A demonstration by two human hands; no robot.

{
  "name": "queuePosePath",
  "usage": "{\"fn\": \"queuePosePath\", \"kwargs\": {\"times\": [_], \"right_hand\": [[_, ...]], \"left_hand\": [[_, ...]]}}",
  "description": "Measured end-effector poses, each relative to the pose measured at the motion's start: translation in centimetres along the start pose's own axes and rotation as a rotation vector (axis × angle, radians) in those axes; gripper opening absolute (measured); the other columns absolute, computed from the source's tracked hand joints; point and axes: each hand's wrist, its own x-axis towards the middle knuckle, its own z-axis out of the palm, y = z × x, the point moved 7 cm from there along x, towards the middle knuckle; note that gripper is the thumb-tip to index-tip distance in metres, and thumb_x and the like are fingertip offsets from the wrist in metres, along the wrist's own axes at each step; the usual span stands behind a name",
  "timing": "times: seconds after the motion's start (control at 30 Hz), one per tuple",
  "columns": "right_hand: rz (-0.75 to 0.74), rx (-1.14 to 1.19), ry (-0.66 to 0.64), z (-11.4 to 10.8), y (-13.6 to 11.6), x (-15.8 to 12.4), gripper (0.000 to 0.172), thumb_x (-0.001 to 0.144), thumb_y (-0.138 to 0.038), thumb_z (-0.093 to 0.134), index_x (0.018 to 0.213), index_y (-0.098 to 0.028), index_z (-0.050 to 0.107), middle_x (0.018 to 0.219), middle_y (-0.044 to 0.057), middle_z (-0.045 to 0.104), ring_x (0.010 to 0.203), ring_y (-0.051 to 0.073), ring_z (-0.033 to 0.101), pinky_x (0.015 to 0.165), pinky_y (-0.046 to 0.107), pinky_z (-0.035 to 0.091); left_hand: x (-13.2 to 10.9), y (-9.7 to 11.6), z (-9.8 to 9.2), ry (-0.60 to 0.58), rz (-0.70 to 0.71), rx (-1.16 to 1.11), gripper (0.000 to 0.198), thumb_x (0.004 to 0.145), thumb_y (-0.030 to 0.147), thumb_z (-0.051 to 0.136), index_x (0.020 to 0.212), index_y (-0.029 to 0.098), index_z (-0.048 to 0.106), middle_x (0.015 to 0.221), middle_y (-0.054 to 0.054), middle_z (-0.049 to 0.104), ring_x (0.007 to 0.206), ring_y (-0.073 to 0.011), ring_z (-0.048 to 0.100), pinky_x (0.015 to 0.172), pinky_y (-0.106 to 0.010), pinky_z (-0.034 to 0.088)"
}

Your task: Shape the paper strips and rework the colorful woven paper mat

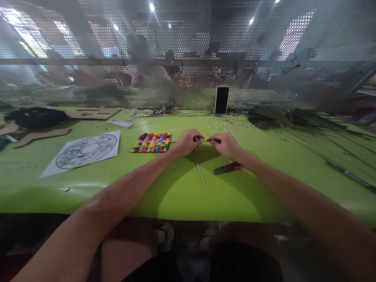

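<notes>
A thin strip [205, 140] is being pinched taut between left hand [188, 141] and right hand [227, 145], fingers closed, toward the table's [176, 196] far edge.

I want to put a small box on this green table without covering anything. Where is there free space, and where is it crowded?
Bare green lies along the near edge of the table, below the printed sheet and the thin strip. Another bare patch lies right of the right hand, before the dark leaves. It is crowded around both hands, the left hand, the woven mat and the cutter.
</notes>
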Motion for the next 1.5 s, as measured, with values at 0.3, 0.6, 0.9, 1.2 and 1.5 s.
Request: {"fn": "queuePosePath", "kwargs": {"times": [0.3,0.6,0.9,1.2,1.5], "right_hand": [[-0.070,0.057,-0.117,0.9,-1.7,-0.4,0.026,0.089,-0.012,0.061,0.101,-0.017,0.083,0.090,0.009,0.080,0.075,0.020,0.072,0.070,0.029,0.050],[0.005,-0.048,-0.048,0.7,-0.5,-0.2,0.028,0.091,-0.012,0.060,0.104,-0.019,0.083,0.102,0.011,0.080,0.090,0.025,0.075,0.081,0.033,0.054],[0.061,-0.101,-0.052,0.5,0.1,0.0,0.027,0.092,-0.013,0.060,0.106,-0.019,0.083,0.103,0.011,0.079,0.091,0.027,0.075,0.081,0.034,0.055],[-0.066,-0.038,-0.162,1.4,-2.2,-0.6,0.032,0.090,-0.009,0.055,0.104,-0.017,0.082,0.095,0.009,0.080,0.078,0.020,0.070,0.071,0.028,0.047],[0.056,-0.060,-0.059,0.6,0.0,-0.1,0.031,0.091,-0.011,0.056,0.106,-0.020,0.083,0.103,0.011,0.080,0.089,0.024,0.074,0.079,0.032,0.051]], "left_hand": [[-0.1,0.1,0.0,-0.001,-0.039,0.090,0.014,0.087,0.020,0.066,0.074,0.015,0.068,0.074,-0.003,0.066,0.068,-0.0146,0.054,0.063,-0.027,0.037],[0.0,0.1,0.2,-0.006,0.003,0.070,0.009,0.089,0.017,0.065,0.083,0.014,0.072,0.081,-0.005,0.069,0.073,-0.0157,0.058,0.068,-0.028,0.043],[0.0,0.2,0.4,-0.009,0.034,0.091,0.011,0.088,0.017,0.065,0.079,0.015,0.071,0.077,-0.004,0.069,0.070,-0.0143,0.058,0.066,-0.027,0.042],[-0.2,0.7,0.3,0.010,0.020,0.153,0.018,0.085,0.013,0.066,0.069,0.015,0.058,0.072,-0.003,0.061,0.068,-0.0144,0.051,0.062,-0.027,0.036],[-0.2,0.5,0.4,-0.008,0.055,0.031,0.008,0.091,0.016,0.064,0.083,0.013,0.066,0.084,-0.006,0.066,0.073,-0.0154,0.058,0.069,-0.029,0.048]]}}
